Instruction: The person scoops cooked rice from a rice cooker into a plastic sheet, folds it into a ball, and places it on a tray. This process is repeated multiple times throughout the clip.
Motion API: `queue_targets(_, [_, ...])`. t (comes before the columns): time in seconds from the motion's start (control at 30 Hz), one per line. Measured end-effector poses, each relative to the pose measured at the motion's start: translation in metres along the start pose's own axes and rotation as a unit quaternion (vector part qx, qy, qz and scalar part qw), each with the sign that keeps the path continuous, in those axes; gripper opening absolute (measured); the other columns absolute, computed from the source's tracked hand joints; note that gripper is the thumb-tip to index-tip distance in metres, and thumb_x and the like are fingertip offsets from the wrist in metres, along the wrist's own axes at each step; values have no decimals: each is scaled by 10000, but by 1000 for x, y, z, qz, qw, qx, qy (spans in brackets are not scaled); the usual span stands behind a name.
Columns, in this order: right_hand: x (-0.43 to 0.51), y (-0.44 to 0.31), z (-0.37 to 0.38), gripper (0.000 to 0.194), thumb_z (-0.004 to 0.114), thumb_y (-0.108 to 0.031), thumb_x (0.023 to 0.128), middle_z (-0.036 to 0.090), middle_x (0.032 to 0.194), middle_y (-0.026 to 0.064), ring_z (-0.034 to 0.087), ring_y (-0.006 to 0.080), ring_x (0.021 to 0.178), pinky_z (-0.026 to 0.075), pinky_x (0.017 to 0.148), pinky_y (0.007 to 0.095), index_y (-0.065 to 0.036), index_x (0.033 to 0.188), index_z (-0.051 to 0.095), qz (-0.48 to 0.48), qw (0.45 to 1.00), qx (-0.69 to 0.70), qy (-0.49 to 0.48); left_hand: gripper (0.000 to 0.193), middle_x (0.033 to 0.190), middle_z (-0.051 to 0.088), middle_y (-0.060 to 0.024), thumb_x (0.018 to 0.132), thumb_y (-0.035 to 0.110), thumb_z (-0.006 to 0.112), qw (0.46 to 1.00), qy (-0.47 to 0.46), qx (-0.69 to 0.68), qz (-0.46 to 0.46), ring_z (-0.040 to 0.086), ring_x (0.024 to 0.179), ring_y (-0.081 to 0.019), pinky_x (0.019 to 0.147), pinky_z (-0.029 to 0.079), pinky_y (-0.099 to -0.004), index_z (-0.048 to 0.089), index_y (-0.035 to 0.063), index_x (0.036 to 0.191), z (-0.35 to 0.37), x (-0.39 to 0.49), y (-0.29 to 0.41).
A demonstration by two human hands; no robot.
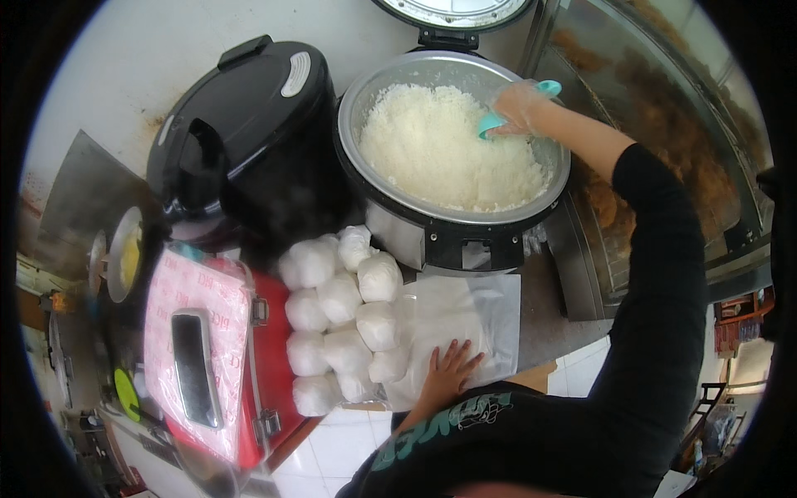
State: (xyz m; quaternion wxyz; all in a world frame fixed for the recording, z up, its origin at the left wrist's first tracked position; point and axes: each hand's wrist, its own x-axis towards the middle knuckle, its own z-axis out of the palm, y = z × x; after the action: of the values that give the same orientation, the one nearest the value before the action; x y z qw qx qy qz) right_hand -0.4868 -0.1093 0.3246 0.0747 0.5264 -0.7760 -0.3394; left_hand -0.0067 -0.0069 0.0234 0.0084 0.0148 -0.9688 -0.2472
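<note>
My right hand (pixel 522 107), in a clear plastic glove, grips a turquoise scoop (pixel 492 123) at the right side of the rice. The cooked white rice (pixel 436 146) is heaped in the metal pot of a large rice cooker (pixel 464 216). Flat on a stack of clear plastic bags (pixel 470 305) lies my left hand (pixel 456 366), bare, with its fingers spread. To the left of the bags, white rice portions wrapped in plastic (pixel 341 297) are piled in rows.
A second, black rice cooker (pixel 255 124) stands closed on the left. Before it are a red cooler box (pixel 274 348), printed pink plastic packaging (pixel 215 286) and a phone (pixel 196 367). A glass-fronted case (pixel 654 137) borders the right; the cooker's lid (pixel 461 9) stands raised behind.
</note>
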Motion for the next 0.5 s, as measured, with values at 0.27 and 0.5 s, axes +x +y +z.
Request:
queue_targets(0.27, [-54,-13,-17,665,542,-617,948,706,915,267,690,456,811,571,747,514,22,925,723,-67,992,89,-62,777,1638,315,-68,850,294,727,999,18,-42,7,279,1512,-328,1157,210,-676,398,331,1553,7,-2,-4])
queue_targets(0.5, [-82,-53,-24,648,502,-564,993,658,995,334,671,445,894,551,784,513,53,1057,689,-68,960,271,-20,750,1633,320,-83,857,293,714,999,20,-33,14,278,1510,-347,1150,214,-682,413,314,1544,10,-1,-4])
